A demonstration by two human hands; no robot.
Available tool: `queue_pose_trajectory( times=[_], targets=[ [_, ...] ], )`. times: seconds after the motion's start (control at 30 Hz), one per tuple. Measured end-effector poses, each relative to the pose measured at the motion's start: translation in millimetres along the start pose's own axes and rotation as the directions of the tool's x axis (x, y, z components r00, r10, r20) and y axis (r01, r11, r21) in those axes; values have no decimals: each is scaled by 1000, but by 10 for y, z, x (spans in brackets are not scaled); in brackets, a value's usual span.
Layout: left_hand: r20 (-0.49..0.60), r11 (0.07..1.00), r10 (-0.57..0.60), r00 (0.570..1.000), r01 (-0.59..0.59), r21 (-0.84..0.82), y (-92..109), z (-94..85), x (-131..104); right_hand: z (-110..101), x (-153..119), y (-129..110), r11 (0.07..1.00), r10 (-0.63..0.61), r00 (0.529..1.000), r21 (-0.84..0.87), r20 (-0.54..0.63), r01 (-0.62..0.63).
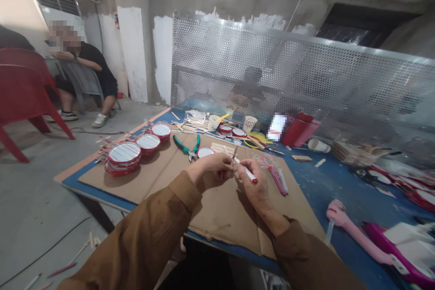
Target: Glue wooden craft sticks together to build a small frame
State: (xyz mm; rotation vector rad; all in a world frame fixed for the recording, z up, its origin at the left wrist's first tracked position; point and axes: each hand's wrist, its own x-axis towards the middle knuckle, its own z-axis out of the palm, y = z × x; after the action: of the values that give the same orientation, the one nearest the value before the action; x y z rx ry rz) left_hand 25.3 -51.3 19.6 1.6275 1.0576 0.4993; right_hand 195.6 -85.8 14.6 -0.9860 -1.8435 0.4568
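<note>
My left hand [217,166] is closed around a thin wooden stick [234,154], which stands nearly upright from its fingertips. In my right hand [254,186] is a white marker pen [249,173] with a red end, and its far tip reaches close to the stick. Both hands hover over a cardboard sheet [217,222]. Just behind my left hand lies a small red-rimmed drum [205,152], partly hidden, beside teal-handled cutting pliers [190,148]. Pale wooden strips [222,148] lie behind the hands. Pink pens [278,180] rest right of my right hand.
Red-rimmed drums [124,153] line the cardboard's left side, some stacked. Paper cups [249,123], a phone [277,127] and a red bottle [299,129] stand at the back. A pink glue gun [360,235] lies at right. A perforated metal panel [217,50] rises behind; a person [91,61] sits far left.
</note>
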Motion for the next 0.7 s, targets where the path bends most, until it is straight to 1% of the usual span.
queue_pose_trajectory(
  times=[0.33, 0.53, 0.7],
  targets=[
    [-10, 1000, 9, 1000, -9, -19, -23, 4, -1, -8, 4, -11, 1000, 18, 1000, -2, 12, -18],
    [-18, 998, 45, 999, -46, -46, -48, 13, 7, -9, 9, -25, 1000, 13, 1000, -4, -18, -13],
    [-9, 999, 40, 999, -40, -27, -55, 5, 21, -4, 3, -9, 999, 23, 1000, 24, -14, -23]
  ],
)
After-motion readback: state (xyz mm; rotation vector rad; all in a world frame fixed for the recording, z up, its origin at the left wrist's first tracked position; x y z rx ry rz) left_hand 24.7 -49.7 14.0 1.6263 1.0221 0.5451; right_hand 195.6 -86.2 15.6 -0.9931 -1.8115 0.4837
